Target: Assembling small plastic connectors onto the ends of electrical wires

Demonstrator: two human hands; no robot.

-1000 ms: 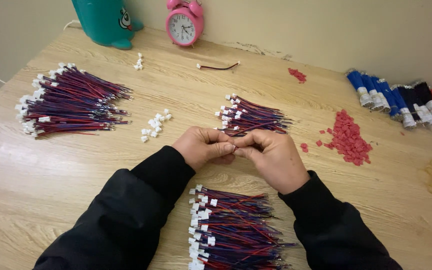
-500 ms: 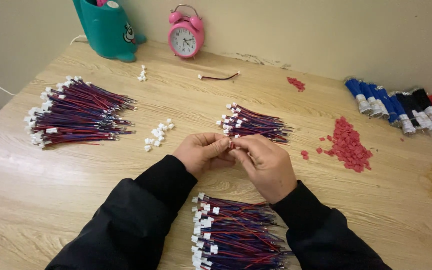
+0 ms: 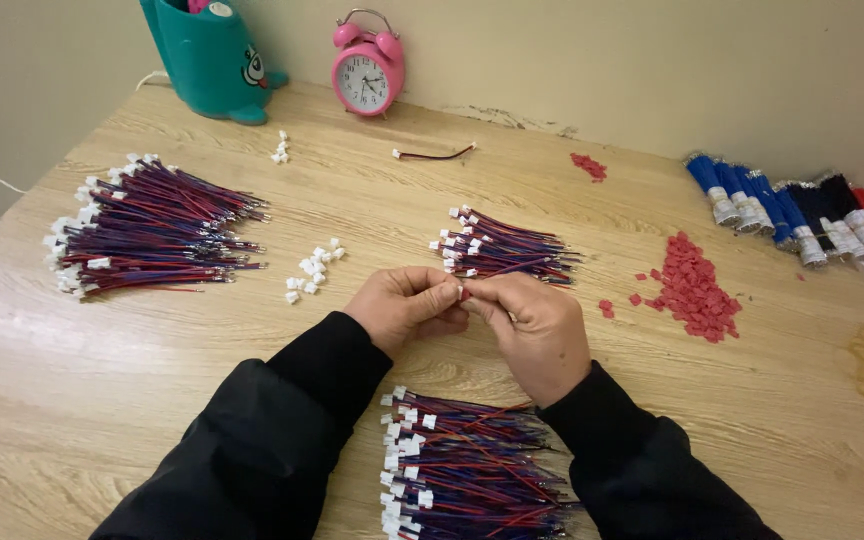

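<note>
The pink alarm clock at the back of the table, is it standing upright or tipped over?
Upright: the pink alarm clock stands on its feet against the wall, bells on top, face forward.

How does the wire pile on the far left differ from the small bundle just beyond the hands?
The left pile of wires is far larger and spreads wide; the small bundle is compact. The left pile lies well away from both hands; the small bundle sits just beyond the left hand and right hand, whose fingertips pinch together. Both hold red and dark wires with white connectors at their left ends, lying flat on the wooden table.
</note>
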